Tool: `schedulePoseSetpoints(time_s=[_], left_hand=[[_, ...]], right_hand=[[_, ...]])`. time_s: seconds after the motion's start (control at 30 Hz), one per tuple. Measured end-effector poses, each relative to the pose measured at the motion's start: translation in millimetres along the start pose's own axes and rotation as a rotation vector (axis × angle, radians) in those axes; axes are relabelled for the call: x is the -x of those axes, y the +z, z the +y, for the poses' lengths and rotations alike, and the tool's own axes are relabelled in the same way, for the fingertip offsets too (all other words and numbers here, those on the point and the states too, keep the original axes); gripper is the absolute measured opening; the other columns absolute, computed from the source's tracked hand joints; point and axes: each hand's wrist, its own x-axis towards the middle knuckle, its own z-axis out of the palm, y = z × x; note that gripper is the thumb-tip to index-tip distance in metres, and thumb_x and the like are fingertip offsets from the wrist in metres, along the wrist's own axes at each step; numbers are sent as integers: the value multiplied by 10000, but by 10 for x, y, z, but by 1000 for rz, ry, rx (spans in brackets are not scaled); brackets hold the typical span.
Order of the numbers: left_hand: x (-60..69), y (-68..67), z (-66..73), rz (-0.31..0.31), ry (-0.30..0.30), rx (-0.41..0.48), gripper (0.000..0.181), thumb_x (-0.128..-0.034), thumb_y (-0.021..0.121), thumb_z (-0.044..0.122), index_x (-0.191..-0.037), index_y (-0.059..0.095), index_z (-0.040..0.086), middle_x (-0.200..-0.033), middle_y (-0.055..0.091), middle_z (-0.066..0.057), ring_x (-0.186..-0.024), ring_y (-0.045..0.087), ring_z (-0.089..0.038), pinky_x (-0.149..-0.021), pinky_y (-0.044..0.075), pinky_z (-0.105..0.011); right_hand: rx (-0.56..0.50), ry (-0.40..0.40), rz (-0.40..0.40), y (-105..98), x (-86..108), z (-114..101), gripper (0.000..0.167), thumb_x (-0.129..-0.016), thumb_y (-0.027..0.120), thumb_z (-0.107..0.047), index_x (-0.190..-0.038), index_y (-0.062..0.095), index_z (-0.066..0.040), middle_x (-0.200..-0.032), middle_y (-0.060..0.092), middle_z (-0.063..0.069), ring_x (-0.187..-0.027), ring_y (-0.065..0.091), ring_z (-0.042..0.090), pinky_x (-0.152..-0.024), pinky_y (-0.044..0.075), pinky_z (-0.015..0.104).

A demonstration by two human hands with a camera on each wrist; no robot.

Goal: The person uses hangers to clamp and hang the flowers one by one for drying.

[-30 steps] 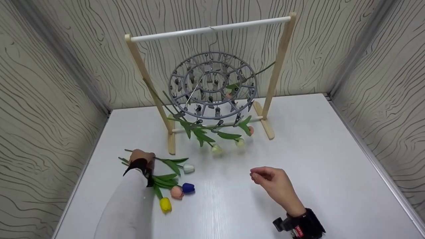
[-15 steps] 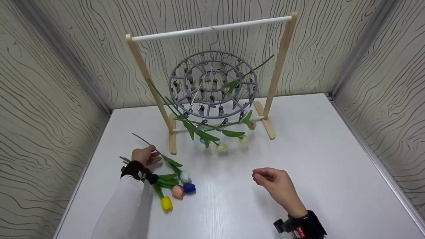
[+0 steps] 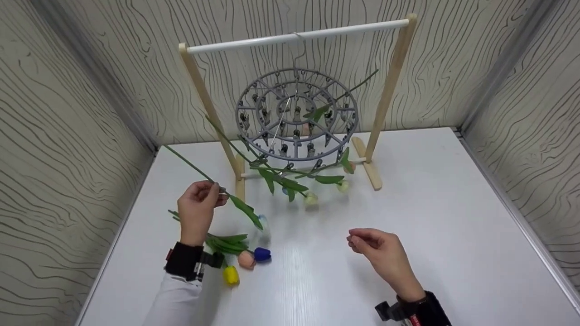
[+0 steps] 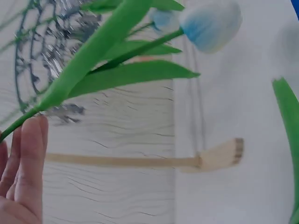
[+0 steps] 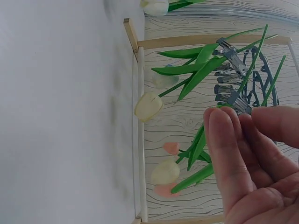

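Note:
The left hand (image 3: 197,209) pinches the green stem of a tulip above the table, left of the rack. In the left wrist view that tulip's head (image 4: 211,27) is white and blue, with long green leaves (image 4: 93,60). Over the table's right part, the right hand (image 3: 379,254) holds nothing, its fingers bent and loosely together. A round grey clip hanger (image 3: 297,158) hangs from the rack's white bar (image 3: 253,41); several tulips hang in its clips, among them a cream one (image 3: 311,198) and a pink one (image 3: 349,167).
Below the left hand a yellow tulip (image 3: 230,275), a pink tulip (image 3: 246,260) and a dark blue tulip (image 3: 262,254) lie on the white table (image 3: 308,290). The rack's wooden feet (image 3: 368,164) stand towards the back, before a patterned wall (image 3: 435,68).
The left hand has lifted the white and blue tulip off the table, raising it up and towards the rack. The right hand has hardly moved. The hanger has turned a little.

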Motion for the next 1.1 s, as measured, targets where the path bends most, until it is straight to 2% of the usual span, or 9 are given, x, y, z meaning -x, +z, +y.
schedulePoseSetpoints(time_s=[0.07,0.17,0.3,0.43,0.53,0.87,1.0,1.1], left_hand=[[110,66,81,-17,61,-16,130,-979,680,43,-1037,651,-69,-881,706,-194,-736,739,-196,-694,618,-324],[260,166,179,-59,118,-41,108,-967,691,24,-1027,665,-61,-882,714,-193,-737,736,-194,-686,617,-315],[437,306,261,-143,165,-62,100,-957,707,26,-1019,678,-46,-892,733,-168,-751,732,-195,-688,616,-310],[602,476,292,-216,207,-105,97,-949,729,53,-1011,700,-16,-900,754,-119,-754,722,-175,-684,611,-289],[708,614,303,-264,234,-126,91,-943,741,67,-1007,717,6,-900,761,-83,-744,716,-213,-678,606,-279],[883,1060,315,-420,379,-193,75,-937,754,94,-987,742,39,-871,762,-27,-733,702,-126,-660,589,-267],[951,1206,313,-487,383,-205,73,-939,753,98,-993,749,48,-874,764,-25,-737,698,-102,-666,586,-248],[989,1298,344,-529,373,-213,77,-936,757,99,-995,756,49,-873,763,-28,-731,686,-69,-667,587,-234]], right_hand=[[-9,-4,-11,16,17,-4,253,-973,686,-39,-1189,690,92,-1098,734,219,-960,748,198,-829,596,277],[-13,-7,-27,42,44,-6,266,-975,688,-53,-1191,685,102,-1085,740,206,-942,748,168,-828,597,284],[-13,1,-16,68,81,-26,252,-971,695,-58,-1176,698,90,-1084,739,211,-941,750,183,-823,598,281],[-13,-3,-8,73,126,-88,238,-968,698,-53,-1168,707,77,-1088,737,221,-960,749,231,-821,598,280],[-9,-14,-14,72,163,-162,240,-967,703,-66,-1172,714,59,-1093,739,213,-958,748,220,-821,598,278],[2,-108,51,57,196,-534,188,-954,719,-59,-1124,749,17,-1033,767,135,-926,750,178,-809,599,270],[-1,-163,67,68,158,-684,171,-935,735,-35,-1101,767,-9,-1019,776,106,-932,752,179,-811,597,263],[39,-219,84,85,128,-783,173,-913,764,-45,-1085,784,-52,-1018,780,70,-927,747,150,-802,594,247]])
